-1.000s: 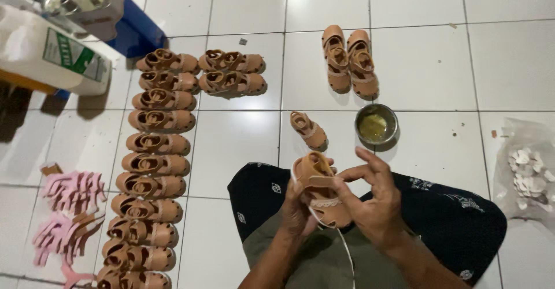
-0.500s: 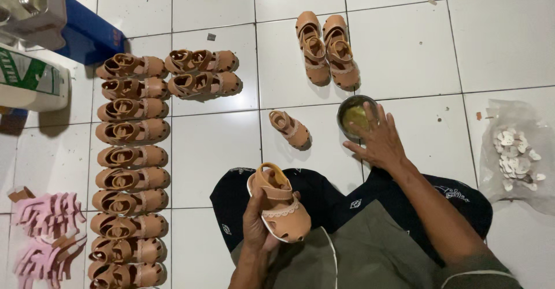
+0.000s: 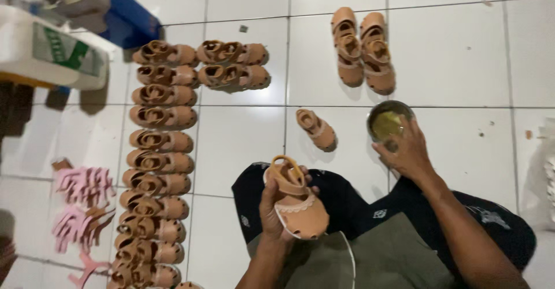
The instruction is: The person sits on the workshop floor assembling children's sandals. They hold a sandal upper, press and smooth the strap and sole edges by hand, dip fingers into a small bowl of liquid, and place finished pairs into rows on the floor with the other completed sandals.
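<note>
The left hand (image 3: pixel 276 208) is clamped around a small tan sandal (image 3: pixel 298 199) above the lap. The right hand (image 3: pixel 406 150) reaches, fingers loosely apart, into the round glue tin (image 3: pixel 388 121) on the floor; the gluing step seems in hand, calling next for a careful dab.

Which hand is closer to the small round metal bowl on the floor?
The right hand: its fingers reach the near rim of the metal bowl. The left hand is well apart, lower left of the bowl, holding a tan sandal.

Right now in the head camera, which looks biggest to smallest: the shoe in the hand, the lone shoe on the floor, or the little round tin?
1. Shoe in the left hand, though it is nearest the camera.
2 and 3. Lone shoe on the floor and round tin: too alike to rank.
</note>
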Tool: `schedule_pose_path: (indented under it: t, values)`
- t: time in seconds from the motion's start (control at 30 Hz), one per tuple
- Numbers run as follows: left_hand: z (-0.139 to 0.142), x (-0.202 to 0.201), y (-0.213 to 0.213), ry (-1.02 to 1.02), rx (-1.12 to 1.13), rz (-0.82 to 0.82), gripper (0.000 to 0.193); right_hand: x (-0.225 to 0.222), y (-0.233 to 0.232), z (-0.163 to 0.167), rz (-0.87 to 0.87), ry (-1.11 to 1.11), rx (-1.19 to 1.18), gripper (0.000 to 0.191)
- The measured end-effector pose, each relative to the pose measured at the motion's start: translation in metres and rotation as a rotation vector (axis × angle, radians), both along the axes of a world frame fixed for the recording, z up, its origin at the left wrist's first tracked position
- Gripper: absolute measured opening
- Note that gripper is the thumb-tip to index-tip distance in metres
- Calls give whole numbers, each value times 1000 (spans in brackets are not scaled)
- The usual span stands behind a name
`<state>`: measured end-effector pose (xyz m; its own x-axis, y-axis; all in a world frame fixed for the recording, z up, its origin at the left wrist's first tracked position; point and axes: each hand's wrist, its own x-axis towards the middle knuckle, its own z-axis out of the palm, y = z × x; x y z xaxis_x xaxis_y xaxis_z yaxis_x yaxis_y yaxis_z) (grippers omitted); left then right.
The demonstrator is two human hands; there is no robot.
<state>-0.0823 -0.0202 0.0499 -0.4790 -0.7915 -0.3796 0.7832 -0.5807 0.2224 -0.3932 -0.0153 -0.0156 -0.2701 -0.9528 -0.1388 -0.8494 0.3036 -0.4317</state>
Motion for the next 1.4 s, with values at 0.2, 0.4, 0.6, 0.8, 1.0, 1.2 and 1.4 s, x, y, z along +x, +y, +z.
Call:
schedule_pose_path:
  t: [0.2, 0.4, 0.6, 0.8, 1.0, 1.2, 1.4]
  values:
    - [20, 3, -5, 125, -133, 12, 51, 75, 52, 70, -159, -850, -200, 41]
    - [39, 5, 9, 209, -123, 40, 48, 151, 89, 142, 173, -1082, -411, 61]
    - [50, 14, 27, 265, -155, 19, 45, 174, 95, 159, 197, -1260, -382, 77]
    - [50, 16, 36, 321, -149, -28, 49, 178, 99, 154, 239, -1025, -465, 80]
    - [41, 9, 37, 296, -150, 3, 44, 176, 100, 149, 210, -1021, -464, 81]
    - [33, 4, 36, 169, -122, 40, 49, 175, 101, 146, 171, -1222, -444, 80]
    - [41, 3, 34, 74, -96, 46, 52, 170, 105, 150, 194, -1169, -429, 74]
